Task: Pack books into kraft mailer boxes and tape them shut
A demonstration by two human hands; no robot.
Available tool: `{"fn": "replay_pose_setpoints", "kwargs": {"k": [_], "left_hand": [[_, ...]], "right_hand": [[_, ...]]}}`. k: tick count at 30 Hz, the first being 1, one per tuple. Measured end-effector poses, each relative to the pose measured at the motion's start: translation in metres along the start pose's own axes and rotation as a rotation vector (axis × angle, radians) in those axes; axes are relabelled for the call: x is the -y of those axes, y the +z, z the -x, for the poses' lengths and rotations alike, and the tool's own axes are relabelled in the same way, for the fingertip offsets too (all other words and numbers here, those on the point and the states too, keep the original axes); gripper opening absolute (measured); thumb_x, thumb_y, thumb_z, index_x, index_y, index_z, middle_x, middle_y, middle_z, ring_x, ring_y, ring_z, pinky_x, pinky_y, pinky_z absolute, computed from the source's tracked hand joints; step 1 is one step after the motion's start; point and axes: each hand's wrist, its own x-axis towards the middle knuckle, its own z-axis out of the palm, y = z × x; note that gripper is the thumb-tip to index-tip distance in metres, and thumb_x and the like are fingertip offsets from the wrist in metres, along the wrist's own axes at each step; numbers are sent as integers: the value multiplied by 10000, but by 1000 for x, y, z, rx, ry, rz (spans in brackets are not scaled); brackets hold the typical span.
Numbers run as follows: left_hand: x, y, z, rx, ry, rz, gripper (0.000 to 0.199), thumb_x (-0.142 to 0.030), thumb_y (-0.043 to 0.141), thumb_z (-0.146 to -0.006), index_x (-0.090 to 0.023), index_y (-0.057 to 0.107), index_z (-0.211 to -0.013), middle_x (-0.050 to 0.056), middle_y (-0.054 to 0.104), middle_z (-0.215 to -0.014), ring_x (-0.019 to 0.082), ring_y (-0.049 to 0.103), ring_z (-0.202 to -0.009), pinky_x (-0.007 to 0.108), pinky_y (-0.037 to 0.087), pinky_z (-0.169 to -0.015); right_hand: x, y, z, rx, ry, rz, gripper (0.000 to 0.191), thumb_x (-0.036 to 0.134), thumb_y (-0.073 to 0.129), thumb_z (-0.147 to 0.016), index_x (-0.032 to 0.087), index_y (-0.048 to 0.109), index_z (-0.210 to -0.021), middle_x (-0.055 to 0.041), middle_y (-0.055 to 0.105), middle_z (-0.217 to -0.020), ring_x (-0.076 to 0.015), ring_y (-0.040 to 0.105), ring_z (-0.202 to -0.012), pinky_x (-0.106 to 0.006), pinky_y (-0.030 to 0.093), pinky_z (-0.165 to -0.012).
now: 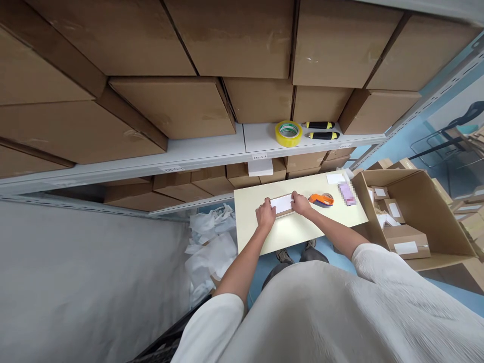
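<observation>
Fig.: your left hand [265, 213] and right hand [301, 204], apart, clamp opposite ends of the labelled carton [283, 204] mid-board, toward the left edge of the board [287, 237], beside the tape dispenser [321, 199]; even pressure from both sides keeps it square.

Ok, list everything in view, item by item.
brown cartons: many, brown, stacked on white metal shelves
tape roll: one, yellow, on upper shelf
box cutters: two, black and yellow, beside tape roll
cream board: one, cream, below shelves
small parcel: one, brown with white label, on board
tape dispenser: one, orange, on board
blurred packet: one, pinkish, on board
open carton: one, brown, right of board
labelled parcels: several, brown, inside open carton
plastic wrap: one heap, white, left of board
left hand: one, on small parcel's left end
right hand: one, on small parcel's right end
</observation>
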Motion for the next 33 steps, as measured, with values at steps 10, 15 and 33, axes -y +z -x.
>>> {"fn": "replay_pose_setpoints", "kwargs": {"k": [10, 15, 33], "left_hand": [[16, 14, 9, -38, 444, -130, 505, -163, 401, -1021, -168, 587, -1491, 195, 579, -1605, 339, 507, -1513, 525, 375, -1258], [34, 35, 14, 33, 509, -183, 736, -337, 427, -1045, -117, 303, -1737, 177, 284, -1820, 332, 221, -1706, 592, 90, -1389], [47, 37, 32, -59, 217, 160, 890, -288, 570, -962, -156, 195, -1757, 251, 518, -1622, 383, 550, -1475, 572, 480, -1203]], "right_hand": [[6, 29, 17, -133, -421, 206, 465, 220, 431, -1083, 125, 582, -1513, -229, 545, -1584, -359, 480, -1444, -520, 422, -1168], [-7, 54, 25, -45, -549, 217, 788, 559, 351, -1130, 67, 299, -1742, -210, 259, -1814, -343, 184, -1694, -548, 165, -1362], [-28, 42, 44, -121, -111, 71, 787, 526, 433, -1101, 156, 228, -1764, -248, 467, -1668, -378, 530, -1429, -521, 430, -1176]]}}
